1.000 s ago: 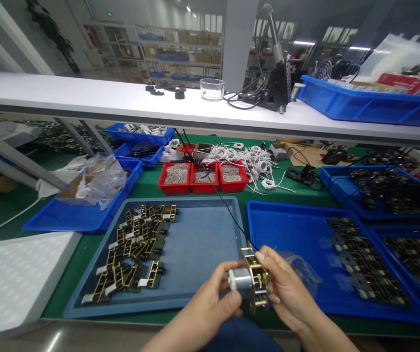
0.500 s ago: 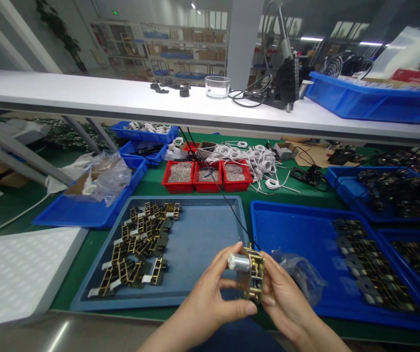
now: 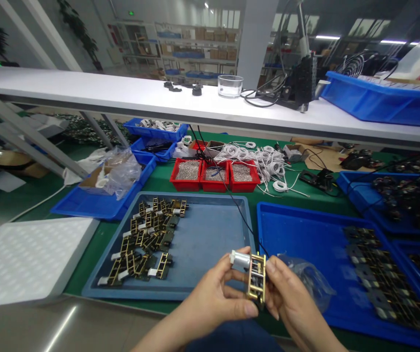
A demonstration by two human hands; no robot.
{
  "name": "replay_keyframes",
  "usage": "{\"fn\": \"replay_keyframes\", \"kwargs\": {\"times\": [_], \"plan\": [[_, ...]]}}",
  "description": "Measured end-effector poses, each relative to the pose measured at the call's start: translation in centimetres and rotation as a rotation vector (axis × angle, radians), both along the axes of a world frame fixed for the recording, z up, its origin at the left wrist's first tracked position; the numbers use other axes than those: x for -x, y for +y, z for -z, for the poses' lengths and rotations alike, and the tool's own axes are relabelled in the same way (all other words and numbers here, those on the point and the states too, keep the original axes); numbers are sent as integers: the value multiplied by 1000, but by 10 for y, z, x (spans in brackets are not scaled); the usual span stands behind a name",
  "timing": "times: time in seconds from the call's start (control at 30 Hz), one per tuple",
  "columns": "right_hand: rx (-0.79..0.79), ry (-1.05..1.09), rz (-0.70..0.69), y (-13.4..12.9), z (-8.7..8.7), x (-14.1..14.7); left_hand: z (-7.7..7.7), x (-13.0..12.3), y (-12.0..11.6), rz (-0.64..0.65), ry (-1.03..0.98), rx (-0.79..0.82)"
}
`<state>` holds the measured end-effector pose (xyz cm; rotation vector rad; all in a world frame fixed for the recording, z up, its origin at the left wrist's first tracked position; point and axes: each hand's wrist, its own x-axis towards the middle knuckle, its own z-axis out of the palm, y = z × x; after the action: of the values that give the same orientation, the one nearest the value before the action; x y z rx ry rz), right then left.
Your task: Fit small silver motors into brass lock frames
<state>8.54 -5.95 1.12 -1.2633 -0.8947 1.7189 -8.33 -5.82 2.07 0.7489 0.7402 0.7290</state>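
Note:
A small motor gearbox [image 3: 257, 281], with a brass-coloured frame of posts and a silver motor cylinder at its upper left, is held up between my two hands over the gap between two trays. My left hand [image 3: 221, 297] grips it from the left, thumb along the lower edge and fingers curled behind. On the other side my right hand [image 3: 287, 288] pinches its right face, thumb near the top. Several similar gearboxes [image 3: 151, 239] lie heaped on the left side of the grey-blue tray [image 3: 210, 230].
Right of my hands is a blue tray [image 3: 301, 225] with a clear plastic bag [image 3: 310, 281] and rows of gearboxes [image 3: 382, 274]. Red bins [image 3: 215, 186] of small metal parts and coiled white cables [image 3: 268, 164] sit behind. A white shelf [image 3: 140, 95] crosses above; white foam [image 3: 37, 259] lies left.
The gearbox has turned in my hands so its open side with the brass posts faces me more. The view has shifted slightly left, and both hands keep hold.

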Motion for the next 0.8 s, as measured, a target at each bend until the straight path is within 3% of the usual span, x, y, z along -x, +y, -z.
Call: {"fn": "replay_keyframes", "kwargs": {"times": [0.1,0.17,0.27,0.33,0.47,0.8], "plan": [[-93,-86,-15,-2,6,-9,2,1,-1,4,-40,9],[-277,-185,-32,-5,9,-18,3,0,-1,-1,-72,6],[-628,-413,-184,-7,13,-29,2,-1,-1,-16,-97,-28],[-704,-565,-258,-8,12,-31,2,-2,-1,-27,-100,-35],[-622,-607,-216,-6,9,-28,3,-1,1,-7,-63,-25],[-292,-91,-87,-6,11,-21,-3,5,5,90,171,-145]]}}
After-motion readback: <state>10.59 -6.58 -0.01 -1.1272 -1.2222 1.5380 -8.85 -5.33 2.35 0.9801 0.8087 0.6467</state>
